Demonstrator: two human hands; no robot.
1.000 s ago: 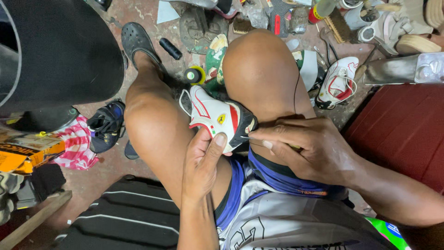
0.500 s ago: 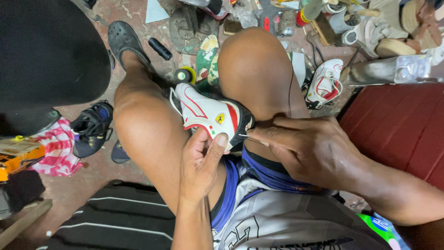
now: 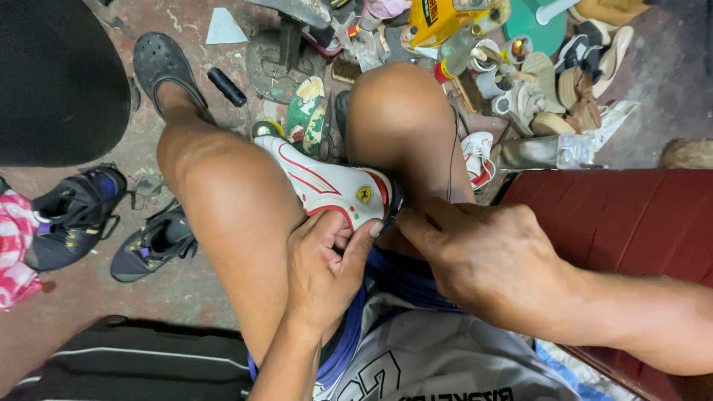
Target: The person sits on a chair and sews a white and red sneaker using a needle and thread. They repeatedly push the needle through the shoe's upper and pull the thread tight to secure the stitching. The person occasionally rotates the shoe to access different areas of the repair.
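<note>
- One white and red shoe (image 3: pixel 327 186) sits squeezed between the person's two knees, heel end next to the hands.
- Its long way runs from the hands out to the floor.
- The left hand (image 3: pixel 323 271) is wrapped around the heel end, thumb on the sole edge.
- The right hand (image 3: pixel 483 260) is pinched shut at the heel's right edge; what it pinches is hidden.
- Both hands touch the shoe.
- Left of the shoe lie two dark sneakers (image 3: pixel 70 215).

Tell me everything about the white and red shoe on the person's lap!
The white shoe has curvy red lines, a red edge and a small yellow badge near its heel. It looks smooth and shiny, like leather. It lies wedged between the knees, toe pointing away. The left hand grips its heel end from below; the right hand pinches at its heel.
</note>
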